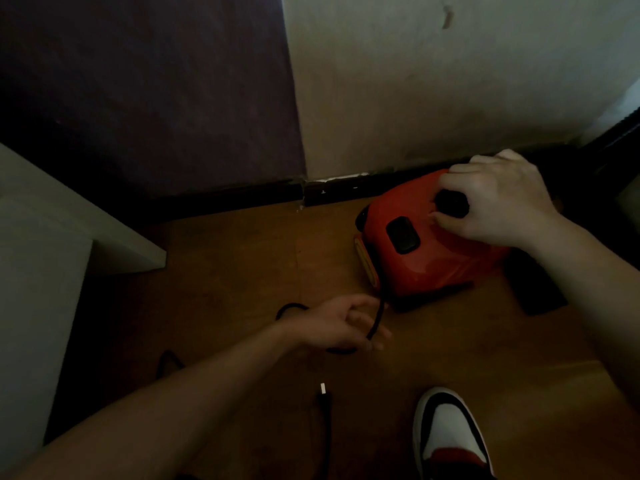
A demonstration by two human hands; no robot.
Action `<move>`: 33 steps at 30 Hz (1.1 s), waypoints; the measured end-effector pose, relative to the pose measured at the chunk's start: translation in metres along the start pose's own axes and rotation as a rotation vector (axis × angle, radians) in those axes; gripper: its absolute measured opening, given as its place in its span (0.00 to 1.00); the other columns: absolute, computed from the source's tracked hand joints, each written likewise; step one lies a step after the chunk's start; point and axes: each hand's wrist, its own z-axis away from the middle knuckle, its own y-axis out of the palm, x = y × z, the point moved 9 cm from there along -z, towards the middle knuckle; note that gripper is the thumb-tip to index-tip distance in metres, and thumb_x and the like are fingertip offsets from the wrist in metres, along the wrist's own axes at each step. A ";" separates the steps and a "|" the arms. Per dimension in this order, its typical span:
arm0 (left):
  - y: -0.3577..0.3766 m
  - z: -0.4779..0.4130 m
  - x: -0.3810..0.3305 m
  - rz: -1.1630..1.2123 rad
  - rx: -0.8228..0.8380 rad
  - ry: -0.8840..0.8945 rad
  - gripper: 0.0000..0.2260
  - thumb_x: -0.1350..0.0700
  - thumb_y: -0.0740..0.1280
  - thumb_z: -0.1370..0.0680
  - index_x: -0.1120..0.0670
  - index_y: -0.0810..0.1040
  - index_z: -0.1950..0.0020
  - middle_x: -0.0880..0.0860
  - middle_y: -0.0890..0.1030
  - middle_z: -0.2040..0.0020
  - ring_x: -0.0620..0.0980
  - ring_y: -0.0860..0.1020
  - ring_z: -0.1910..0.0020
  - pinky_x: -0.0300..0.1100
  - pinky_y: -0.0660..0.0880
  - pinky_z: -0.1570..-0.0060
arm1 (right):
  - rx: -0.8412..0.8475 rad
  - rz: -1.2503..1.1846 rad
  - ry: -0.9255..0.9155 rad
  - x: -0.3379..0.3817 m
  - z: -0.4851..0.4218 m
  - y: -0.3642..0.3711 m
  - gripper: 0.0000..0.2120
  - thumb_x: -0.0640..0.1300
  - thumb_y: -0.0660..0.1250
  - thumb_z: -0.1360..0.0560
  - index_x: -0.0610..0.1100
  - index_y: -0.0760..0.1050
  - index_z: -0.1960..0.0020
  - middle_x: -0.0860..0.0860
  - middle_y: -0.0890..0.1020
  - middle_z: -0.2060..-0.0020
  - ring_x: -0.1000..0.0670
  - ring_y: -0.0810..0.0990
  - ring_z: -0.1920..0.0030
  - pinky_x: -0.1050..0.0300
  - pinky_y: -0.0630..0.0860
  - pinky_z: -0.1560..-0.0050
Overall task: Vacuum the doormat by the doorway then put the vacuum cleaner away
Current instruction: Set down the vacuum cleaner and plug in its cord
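Your right hand (498, 202) sits on top of the red vacuum cleaner (433, 251), fingers curled round a black knob or handle part on its upper side; looks like a grip, but blur makes it hard to say how tight. The vacuum is on the wood floor (242, 271), close to the dark baseboard (242, 199) along the far wall, toward the floor's right side, w/ a black oval button on its top just left of your hand.

Your left hand (346, 323) is lower and to the left of the vacuum, near its front-left corner but not touching the body. Fingers loosely bent, half open, w/ the black cord (377, 317) running across them; the cord comes out of the vacuum's left side and loops down thru your fingers. Can't tell if you're pinching it or if it just lies there.

The plug (323, 393) end lies on the floor below your left hand, apart from it. Your shoe (446, 431) is at the bottom edge, right of the plug. A white shelf (69, 230) stands at the left.
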 end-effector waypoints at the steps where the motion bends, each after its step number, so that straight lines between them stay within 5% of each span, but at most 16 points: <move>1: 0.002 -0.003 -0.003 0.132 -0.025 -0.001 0.23 0.67 0.66 0.21 0.56 0.68 0.27 0.55 0.84 0.44 0.50 0.84 0.49 0.47 0.78 0.42 | -0.004 -0.005 -0.001 0.000 0.000 0.000 0.15 0.57 0.76 0.31 0.47 0.79 0.55 0.50 0.80 0.62 0.42 0.81 0.56 0.48 0.69 0.52; 5: 0.001 -0.016 -0.005 0.446 -0.135 -0.036 0.12 0.56 0.63 0.17 0.61 0.76 0.37 0.51 0.79 0.60 0.47 0.81 0.62 0.49 0.81 0.47 | -0.021 -0.028 -0.013 0.001 0.001 -0.002 0.14 0.58 0.74 0.30 0.48 0.79 0.55 0.50 0.80 0.62 0.42 0.81 0.56 0.48 0.70 0.52; 16: -0.017 -0.034 0.065 0.254 -0.379 -0.215 0.02 0.58 0.63 0.17 0.55 0.72 0.48 0.54 0.76 0.60 0.49 0.78 0.69 0.42 0.79 0.72 | -0.009 -0.034 -0.029 0.005 0.000 -0.003 0.18 0.62 0.65 0.31 0.47 0.79 0.55 0.50 0.81 0.62 0.42 0.81 0.56 0.48 0.70 0.53; 22: -0.093 -0.018 0.067 0.385 -0.697 -0.123 0.07 0.62 0.63 0.17 0.55 0.73 0.55 0.53 0.77 0.61 0.46 0.77 0.68 0.37 0.76 0.67 | -0.019 -0.027 -0.019 0.002 -0.001 -0.003 0.15 0.59 0.70 0.29 0.47 0.80 0.55 0.49 0.80 0.62 0.41 0.81 0.56 0.48 0.70 0.53; 28: -0.120 -0.002 0.050 0.507 -0.788 0.004 0.04 0.62 0.65 0.18 0.56 0.79 0.50 0.52 0.81 0.57 0.44 0.75 0.66 0.40 0.75 0.59 | -0.029 -0.011 -0.017 0.005 -0.003 -0.004 0.13 0.55 0.77 0.32 0.47 0.80 0.56 0.49 0.80 0.63 0.41 0.82 0.57 0.48 0.70 0.54; 33: -0.140 0.019 -0.007 0.397 -0.817 0.268 0.06 0.61 0.65 0.19 0.55 0.80 0.44 0.51 0.84 0.53 0.43 0.79 0.60 0.37 0.77 0.59 | -0.063 -0.022 -0.038 0.006 -0.002 -0.006 0.13 0.57 0.71 0.29 0.47 0.79 0.58 0.50 0.79 0.65 0.42 0.81 0.59 0.50 0.68 0.55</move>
